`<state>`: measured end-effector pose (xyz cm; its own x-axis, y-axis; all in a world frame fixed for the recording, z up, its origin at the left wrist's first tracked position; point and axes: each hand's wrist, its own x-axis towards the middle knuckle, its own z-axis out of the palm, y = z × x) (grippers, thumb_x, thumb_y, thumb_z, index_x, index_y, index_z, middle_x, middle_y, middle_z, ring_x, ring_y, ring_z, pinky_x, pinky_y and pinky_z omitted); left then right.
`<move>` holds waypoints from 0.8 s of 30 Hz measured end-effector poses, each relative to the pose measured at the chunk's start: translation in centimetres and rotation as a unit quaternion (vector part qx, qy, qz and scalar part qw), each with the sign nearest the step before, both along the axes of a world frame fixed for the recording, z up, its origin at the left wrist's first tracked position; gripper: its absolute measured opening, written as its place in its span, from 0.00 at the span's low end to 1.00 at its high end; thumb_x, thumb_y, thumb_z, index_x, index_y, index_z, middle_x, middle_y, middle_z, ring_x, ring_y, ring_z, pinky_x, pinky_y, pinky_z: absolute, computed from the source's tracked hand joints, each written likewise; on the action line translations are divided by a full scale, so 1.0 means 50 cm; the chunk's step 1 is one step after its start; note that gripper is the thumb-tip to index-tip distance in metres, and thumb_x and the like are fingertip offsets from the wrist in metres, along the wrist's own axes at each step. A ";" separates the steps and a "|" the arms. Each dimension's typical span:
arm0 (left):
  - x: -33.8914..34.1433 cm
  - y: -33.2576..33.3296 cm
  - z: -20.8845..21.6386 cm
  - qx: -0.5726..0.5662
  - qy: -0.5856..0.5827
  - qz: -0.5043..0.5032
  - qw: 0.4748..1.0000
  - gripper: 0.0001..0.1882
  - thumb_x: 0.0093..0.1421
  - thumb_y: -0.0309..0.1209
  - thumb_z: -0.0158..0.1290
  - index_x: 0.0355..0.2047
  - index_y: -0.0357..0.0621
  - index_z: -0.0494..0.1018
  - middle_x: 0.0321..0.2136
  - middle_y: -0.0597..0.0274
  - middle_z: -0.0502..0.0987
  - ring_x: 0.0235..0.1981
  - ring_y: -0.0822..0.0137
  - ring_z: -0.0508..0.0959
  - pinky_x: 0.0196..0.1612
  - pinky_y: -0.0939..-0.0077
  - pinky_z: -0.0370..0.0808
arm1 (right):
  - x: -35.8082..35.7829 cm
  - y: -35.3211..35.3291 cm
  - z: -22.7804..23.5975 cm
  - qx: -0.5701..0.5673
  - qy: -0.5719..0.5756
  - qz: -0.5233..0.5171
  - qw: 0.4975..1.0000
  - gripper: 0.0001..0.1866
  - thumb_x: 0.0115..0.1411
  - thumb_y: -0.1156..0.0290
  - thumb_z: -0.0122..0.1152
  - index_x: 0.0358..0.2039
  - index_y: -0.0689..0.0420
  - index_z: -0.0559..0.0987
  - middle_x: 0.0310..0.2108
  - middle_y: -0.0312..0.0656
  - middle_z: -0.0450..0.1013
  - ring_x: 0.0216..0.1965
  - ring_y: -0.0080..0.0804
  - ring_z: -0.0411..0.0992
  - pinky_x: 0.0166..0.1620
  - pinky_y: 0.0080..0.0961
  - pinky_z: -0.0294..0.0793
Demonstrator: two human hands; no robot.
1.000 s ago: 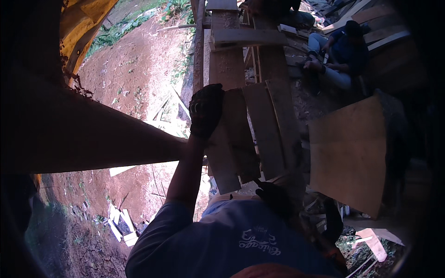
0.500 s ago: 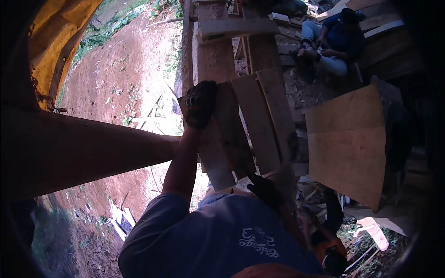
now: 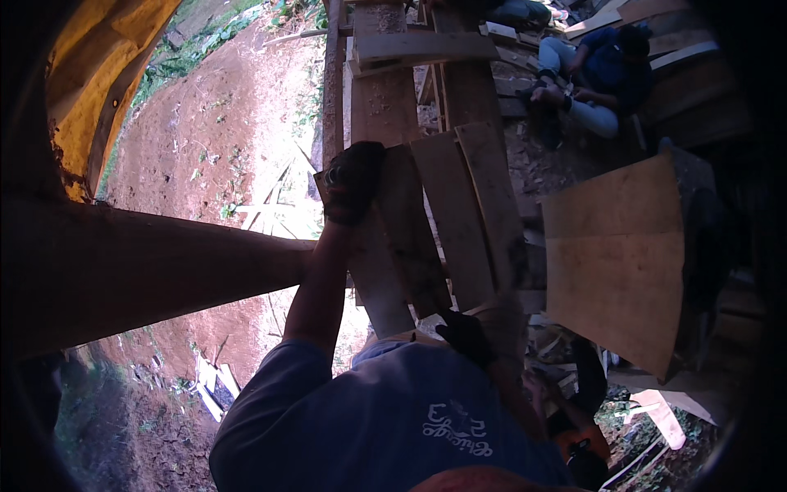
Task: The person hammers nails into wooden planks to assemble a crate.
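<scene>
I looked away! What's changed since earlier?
The yellow sheet and boards sit further left in view. A board corner now peeks out left of the left hand. More orange clothing shows, lower right. Left hand stayed on boards, right hand by their near ends.

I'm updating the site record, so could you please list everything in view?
Short boards: four, brown, side by side at centre
Long planks: two, brown, top centre
Crosspiece: one, brown, across the planks
Wide wooden panel: one, tan, right
Beam: one, dark, left
Sheet: one, yellow, upper left
Wood scraps: several, pale, lower left
Bare soil: one stretch, reddish-brown, left
Seated co-worker: one, dark top, upper right
T-shirt: one, blue, bottom centre
Left hand: one, dark glove, on the short boards' far end
Right hand: one, dark glove, by their near end, contact unclear
</scene>
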<state>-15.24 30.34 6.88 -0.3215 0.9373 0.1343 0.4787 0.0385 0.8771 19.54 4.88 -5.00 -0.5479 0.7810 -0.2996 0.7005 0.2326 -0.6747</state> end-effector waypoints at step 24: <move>-0.010 0.059 -0.040 0.099 0.071 -0.028 0.992 0.09 0.66 0.33 0.65 0.43 0.47 0.89 0.44 0.55 0.88 0.50 0.57 0.86 0.55 0.61 0.81 | -0.007 0.007 0.021 -0.003 0.048 -0.013 0.999 0.33 0.68 0.59 0.64 0.73 0.50 0.72 0.45 0.55 0.83 0.44 0.56 0.83 0.47 0.52 0.82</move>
